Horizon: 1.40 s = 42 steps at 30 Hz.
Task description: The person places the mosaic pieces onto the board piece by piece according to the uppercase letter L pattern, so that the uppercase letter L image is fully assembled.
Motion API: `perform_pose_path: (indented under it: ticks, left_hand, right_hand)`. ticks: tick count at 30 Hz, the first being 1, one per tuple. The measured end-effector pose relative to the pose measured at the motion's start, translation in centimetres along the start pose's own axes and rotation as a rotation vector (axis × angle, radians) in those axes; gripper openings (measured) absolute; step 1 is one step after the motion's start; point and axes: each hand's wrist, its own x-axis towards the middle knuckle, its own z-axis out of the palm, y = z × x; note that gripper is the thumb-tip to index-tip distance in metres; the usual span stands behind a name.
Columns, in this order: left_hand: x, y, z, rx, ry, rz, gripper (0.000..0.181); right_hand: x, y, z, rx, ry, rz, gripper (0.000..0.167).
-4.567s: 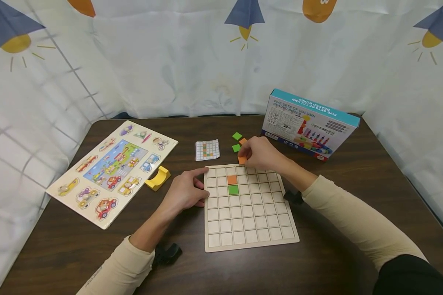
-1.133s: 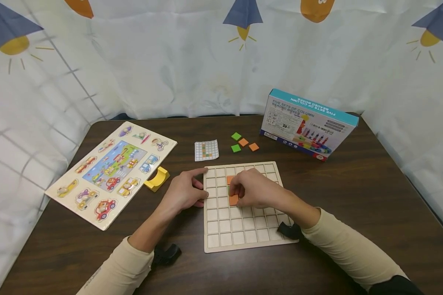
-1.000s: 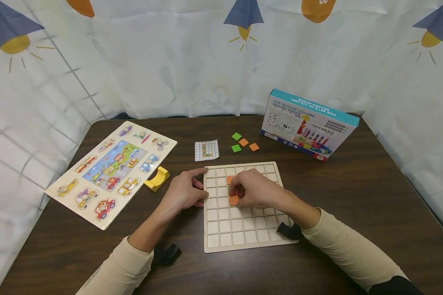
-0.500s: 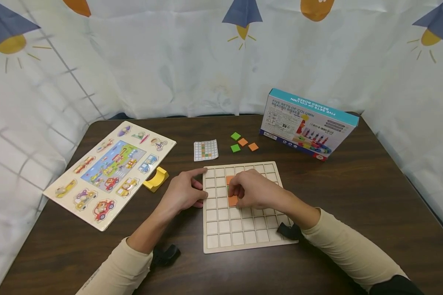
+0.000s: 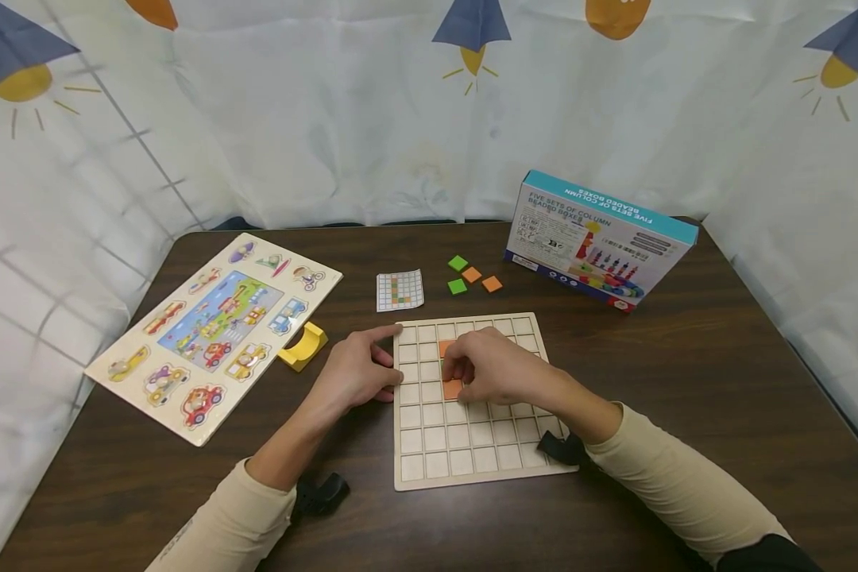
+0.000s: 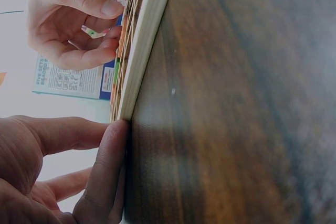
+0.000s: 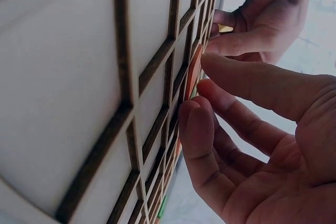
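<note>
My left hand point(image 5: 350, 369) rests its fingertips against the left edge of a wooden grid board point(image 5: 483, 435). My right hand point(image 5: 499, 367) reaches over the grid, its thumb and fingers at an orange square tile point(image 5: 452, 389) in the third column, pinching it at cell level. In the right wrist view the thumb touches that orange tile point(image 7: 193, 72), which looks slightly tilted. Just above it lies a green tile, mostly hidden by the fingers in the head view; its green edge point(image 6: 116, 70) shows in the left wrist view. Beyond it sits another orange tile point(image 5: 446, 348), partly covered.
Behind the board lie loose tiles, green point(image 5: 457, 286) and orange point(image 5: 492, 284), and a small pattern card point(image 5: 400, 291). A picture puzzle board point(image 5: 218, 397) leans on a yellow curved block point(image 5: 304, 347) at left. A printed box point(image 5: 600, 242) stands at back right.
Since the earliest frame, my right hand has carried an orange tile from behind the board down to the cell below the green one. Over the last second both hands stay nearly still.
</note>
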Motion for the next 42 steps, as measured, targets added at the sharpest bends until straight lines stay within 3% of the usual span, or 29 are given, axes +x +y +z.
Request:
perform_pose_path:
  ticks: [23, 42]
  left_hand:
    - [0.1, 0.0, 0.1, 0.007, 0.004, -0.008, 0.076]
    - [0.1, -0.1, 0.1, 0.000, 0.005, -0.002, 0.076]
  right_hand:
    - [0.0, 1.3, -2.2, 0.029, 0.032, 0.032, 0.023]
    - [3.0, 4.4, -5.8, 0.035, 0.131, 0.046, 0.029]
